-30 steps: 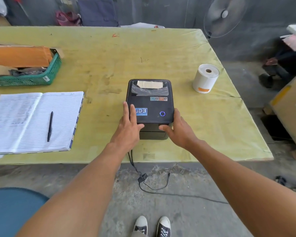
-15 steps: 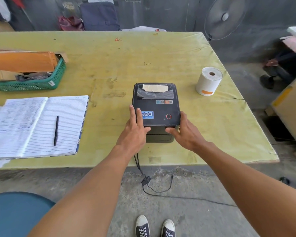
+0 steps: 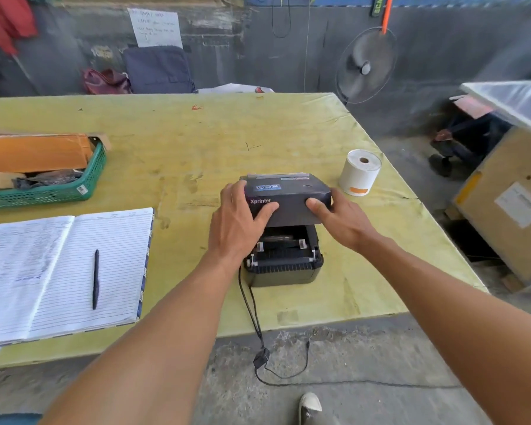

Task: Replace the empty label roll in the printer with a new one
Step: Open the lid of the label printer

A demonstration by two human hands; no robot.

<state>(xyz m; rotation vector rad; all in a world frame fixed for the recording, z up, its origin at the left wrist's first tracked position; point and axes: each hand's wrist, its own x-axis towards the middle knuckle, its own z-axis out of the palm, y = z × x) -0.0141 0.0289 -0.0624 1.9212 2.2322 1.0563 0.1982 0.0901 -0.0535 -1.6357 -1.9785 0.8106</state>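
Observation:
A black label printer [image 3: 284,271] sits near the front edge of the yellow-green table [image 3: 227,142]. Its lid [image 3: 288,194] is tilted up at the front, and the roll bay below shows black guides and white clips. My left hand [image 3: 239,222] grips the lid's left front corner, thumb on the front face. My right hand [image 3: 341,219] grips the right front corner the same way. A full white label roll [image 3: 360,172] stands upright on the table, just right of the printer. I cannot see an old roll inside the bay.
An open notebook [image 3: 59,271] with a black pen [image 3: 96,279] lies at the left. Behind it is a green basket [image 3: 49,191] holding brown envelopes. The printer's cable [image 3: 259,338] hangs over the table's front edge to the floor. A large cardboard crate [image 3: 509,204] stands at the right.
The printer lid was flat and shut; both hands have lifted its front edge, so the roll bay now shows. The camera view has tilted upward.

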